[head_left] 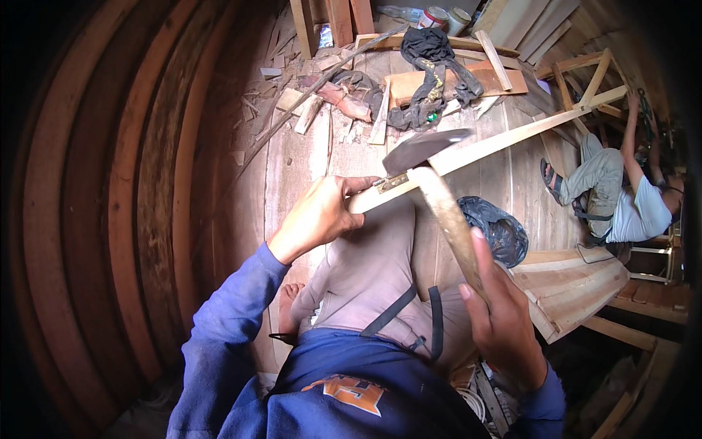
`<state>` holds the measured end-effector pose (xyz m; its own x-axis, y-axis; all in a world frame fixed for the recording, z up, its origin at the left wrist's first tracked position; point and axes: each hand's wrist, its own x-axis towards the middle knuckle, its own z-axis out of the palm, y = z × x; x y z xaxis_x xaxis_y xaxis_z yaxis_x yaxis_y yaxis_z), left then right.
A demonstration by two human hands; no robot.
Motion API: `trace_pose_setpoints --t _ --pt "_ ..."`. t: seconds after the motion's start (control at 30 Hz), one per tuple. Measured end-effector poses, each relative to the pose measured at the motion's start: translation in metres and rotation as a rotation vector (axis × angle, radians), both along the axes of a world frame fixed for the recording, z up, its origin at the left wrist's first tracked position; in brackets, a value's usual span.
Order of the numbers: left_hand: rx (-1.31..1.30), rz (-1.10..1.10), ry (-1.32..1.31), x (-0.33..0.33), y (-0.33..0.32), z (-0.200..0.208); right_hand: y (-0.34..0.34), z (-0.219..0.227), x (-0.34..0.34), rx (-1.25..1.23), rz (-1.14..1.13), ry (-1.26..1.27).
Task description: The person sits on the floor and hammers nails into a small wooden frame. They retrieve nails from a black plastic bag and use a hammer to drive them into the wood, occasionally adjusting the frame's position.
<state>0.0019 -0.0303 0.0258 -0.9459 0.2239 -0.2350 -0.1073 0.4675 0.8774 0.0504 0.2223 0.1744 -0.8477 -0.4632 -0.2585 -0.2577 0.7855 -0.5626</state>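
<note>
My left hand (322,216) is closed around the near end of a long pale wooden strip (504,146), thumb and fingers on either side. A small brass-coloured hinge (393,183) lies on the strip just beyond those fingers. My right hand (504,314) grips the wooden handle of a hatchet (447,208). Its broad dark metal head, somewhat blurred, hovers over or beside the hinge; whether it touches cannot be made out. The strip's near end lies above my leg (373,256), and it runs away to the upper right.
At right another person (640,197) crouches, one hand by the wooden frame (585,95). A black plastic bag (497,228) and joined planks (574,289) lie right of my leg. Dark cloth (431,73), offcuts and cans (433,17) are farther off. A ribbed wooden wall (131,190) stands left.
</note>
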Motion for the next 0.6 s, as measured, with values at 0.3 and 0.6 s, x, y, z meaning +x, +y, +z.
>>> trace_pose_setpoints --t 0.3,0.6 --pt "0.064 -0.016 -0.097 -0.005 -0.003 -0.005 0.003 -0.008 -0.001 0.024 0.062 0.070" --pt "0.028 0.087 0.450 0.001 0.004 -0.021 0.016 0.003 0.007 -0.149 -0.156 0.135"
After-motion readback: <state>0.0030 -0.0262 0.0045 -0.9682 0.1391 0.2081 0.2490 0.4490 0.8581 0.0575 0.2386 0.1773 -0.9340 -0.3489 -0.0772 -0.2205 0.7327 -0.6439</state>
